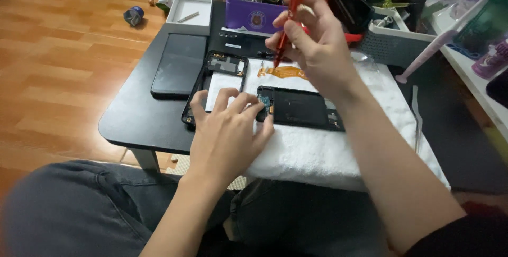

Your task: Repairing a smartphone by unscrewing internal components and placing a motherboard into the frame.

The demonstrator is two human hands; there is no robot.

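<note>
My left hand [227, 130] rests with fingers spread on the white towel [317, 151], its fingertips touching the left end of an opened black phone body [301, 108] with an exposed small circuit board. My right hand [312, 40] is raised above the towel and grips a thin red screwdriver [286, 21], tip pointing down toward an orange flex cable [288, 72]. A black phone frame [222, 74] lies to the left of the towel's middle, partly under my left hand.
A dark phone screen panel [179, 65] lies on the small black table [137, 119]. Behind are a white open box [190, 7], a purple box [254, 16] with cables and a grey basket [394, 43]. Metal tweezers [416, 117] lie at the right. Wooden floor on the left.
</note>
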